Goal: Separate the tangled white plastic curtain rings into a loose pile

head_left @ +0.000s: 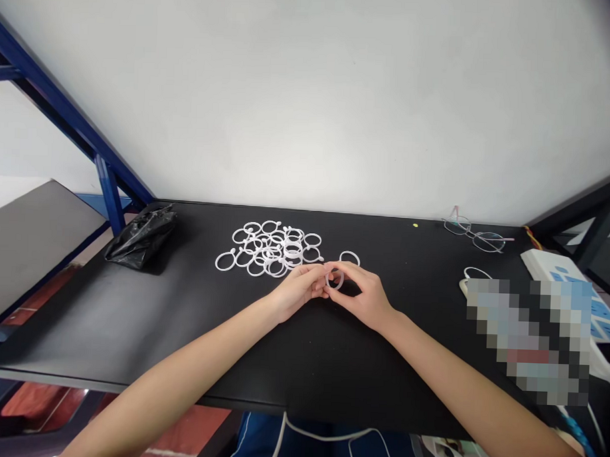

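Between my two hands is a small white plastic ring (335, 287), held over the black table. My left hand (301, 288) pinches its left side, with the fingertips partly hidden. My right hand (363, 292) curves thumb and forefinger around the ring's right side. Just behind the right hand, another white ring (351, 254) lies partly covered by the fingers. To the left of my hands spreads a loose pile of several white rings (272, 246), each with a small knob or eyelet on its rim.
A crumpled black plastic bag (143, 236) sits at the table's left end. Eyeglasses (475, 233) lie at the back right, near a white power strip (558, 271) and a blurred-out object (526, 343). A white cable (328, 437) hangs along the front edge of the black table (191, 348).
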Demonstrator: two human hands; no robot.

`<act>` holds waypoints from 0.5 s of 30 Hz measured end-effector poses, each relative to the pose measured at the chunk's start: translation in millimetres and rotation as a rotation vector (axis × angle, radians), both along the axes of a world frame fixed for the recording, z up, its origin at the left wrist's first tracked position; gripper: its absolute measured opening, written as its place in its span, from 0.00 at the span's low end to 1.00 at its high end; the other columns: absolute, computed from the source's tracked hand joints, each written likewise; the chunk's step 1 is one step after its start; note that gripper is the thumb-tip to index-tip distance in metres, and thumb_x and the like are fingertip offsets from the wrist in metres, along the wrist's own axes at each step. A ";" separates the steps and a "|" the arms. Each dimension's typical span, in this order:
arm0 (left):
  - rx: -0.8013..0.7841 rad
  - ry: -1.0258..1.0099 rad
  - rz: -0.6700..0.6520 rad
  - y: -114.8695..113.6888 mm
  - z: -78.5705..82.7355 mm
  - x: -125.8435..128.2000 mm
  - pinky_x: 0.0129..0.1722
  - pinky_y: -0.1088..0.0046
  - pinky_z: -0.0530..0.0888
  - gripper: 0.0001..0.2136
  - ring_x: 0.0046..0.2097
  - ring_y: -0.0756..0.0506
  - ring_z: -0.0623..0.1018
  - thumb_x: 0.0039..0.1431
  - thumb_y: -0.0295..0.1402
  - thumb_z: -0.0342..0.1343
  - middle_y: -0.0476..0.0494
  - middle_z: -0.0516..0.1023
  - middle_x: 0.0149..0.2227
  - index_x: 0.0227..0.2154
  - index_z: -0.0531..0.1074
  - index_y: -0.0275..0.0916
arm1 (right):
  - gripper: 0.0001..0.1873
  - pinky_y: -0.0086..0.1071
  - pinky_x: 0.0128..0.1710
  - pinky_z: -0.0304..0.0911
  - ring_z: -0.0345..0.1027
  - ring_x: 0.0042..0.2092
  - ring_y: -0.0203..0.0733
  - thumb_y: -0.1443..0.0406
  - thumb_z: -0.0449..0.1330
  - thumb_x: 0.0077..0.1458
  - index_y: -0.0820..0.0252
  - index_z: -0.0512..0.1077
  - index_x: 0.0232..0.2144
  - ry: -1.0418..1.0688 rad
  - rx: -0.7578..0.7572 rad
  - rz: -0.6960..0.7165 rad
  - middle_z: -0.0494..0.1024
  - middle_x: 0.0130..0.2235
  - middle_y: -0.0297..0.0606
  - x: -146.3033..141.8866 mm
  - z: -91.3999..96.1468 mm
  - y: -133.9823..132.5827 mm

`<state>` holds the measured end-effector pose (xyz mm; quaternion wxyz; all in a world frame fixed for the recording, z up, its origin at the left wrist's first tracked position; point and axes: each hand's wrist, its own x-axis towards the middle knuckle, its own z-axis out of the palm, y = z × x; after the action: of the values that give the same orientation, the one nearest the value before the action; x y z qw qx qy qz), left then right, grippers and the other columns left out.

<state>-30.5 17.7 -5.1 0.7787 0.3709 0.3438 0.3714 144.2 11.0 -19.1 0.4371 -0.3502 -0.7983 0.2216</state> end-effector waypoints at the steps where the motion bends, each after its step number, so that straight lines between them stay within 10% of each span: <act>1: -0.001 -0.004 0.000 -0.1 0.1 0.1 0.35 0.73 0.68 0.22 0.23 0.55 0.61 0.57 0.40 0.59 0.54 0.59 0.18 0.14 0.60 0.36 | 0.17 0.35 0.40 0.73 0.74 0.37 0.39 0.68 0.62 0.56 0.54 0.70 0.49 -0.002 -0.005 0.002 0.78 0.42 0.37 0.3 0.2 -0.1; 15: 0.001 -0.017 0.008 0.2 -2.9 -0.3 0.34 0.73 0.69 0.12 0.23 0.54 0.61 0.57 0.37 0.58 0.56 0.56 0.16 0.24 0.74 0.34 | 0.18 0.38 0.43 0.75 0.77 0.42 0.44 0.67 0.61 0.57 0.55 0.71 0.51 -0.021 0.074 -0.019 0.79 0.46 0.41 0.1 -0.9 -2.0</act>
<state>-30.8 17.9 -8.0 0.7799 0.3666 0.3386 0.3777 144.4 9.0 -20.0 0.4433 -0.3438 -0.8072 0.1838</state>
